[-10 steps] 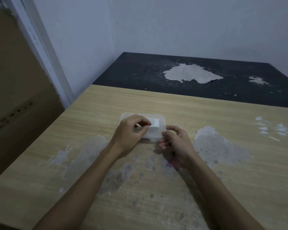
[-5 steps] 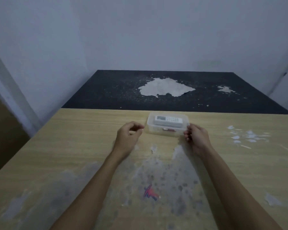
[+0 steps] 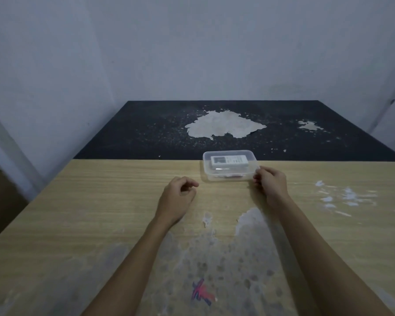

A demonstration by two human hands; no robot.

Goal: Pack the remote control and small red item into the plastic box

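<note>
Right hand (image 3: 270,181) sits at the near right corner of the plastic box (image 3: 230,165), fingers curled, fingertips touching or nearly touching the rim. Can't tell if it's actually pinching the corner or just resting against it. Left hand (image 3: 178,194) is off the box, to its near left, loosely curled on nothing, knuckles over the table (image 3: 100,201).

Relative to the right hand, largest first:
- table: wood-grain top under both forearms, worn pale patches near the body, a dark table butted up beyond.
- plastic box: just ahead and left of the fingertips, at the far edge of the wood table, lid looks on.
- remote control (image 3: 229,160): inside, lying flat under the clear top.
- small red item (image 3: 233,176): inside too, low against the near wall, just left of the fingertips. Only a dark red sliver shows.

Judgement: packing is essentially done, the step left is confirming the lid is seated. To do it well: bring the left hand back to the opposite corner so the box doesn't skate, then press down along the rim corner by corner, not in the lid's centre. Box is light and the table is slick, so push straight down, not forward toward the seam.
</note>
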